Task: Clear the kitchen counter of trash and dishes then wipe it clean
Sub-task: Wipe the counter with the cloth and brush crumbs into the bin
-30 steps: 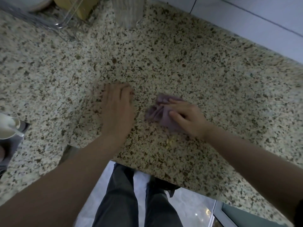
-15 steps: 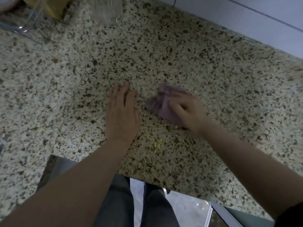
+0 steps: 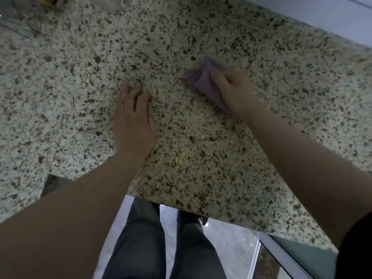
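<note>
Down on the speckled granite counter [image 3: 261,57], both bare forearms reach in from the near edge and angle toward the middle of the stone. The left hand [image 3: 133,125] lies palm down and flat on the counter, its fingers straight and close together, pointing toward the far side; it holds nothing and simply rests on the surface. To its right and a little farther off, the right hand [image 3: 234,89] has its fingers curled over a bunched purple cloth [image 3: 203,81], gripping it and pressing it against the stone. The cloth pokes out to the left and far side of the knuckles, and a strip of it shows under the heel of the hand toward the wrist. The right wrist bends slightly, the forearm running back to the near right corner.

Between the two forearms, nearer the counter's edge, a small cluster of yellow crumbs [image 3: 180,161] lies on the granite, with another yellow crumb [image 3: 202,137] a bit farther right. Below the counter edge, the person's grey trousers [image 3: 141,238] stand over a pale floor [image 3: 231,242].
</note>
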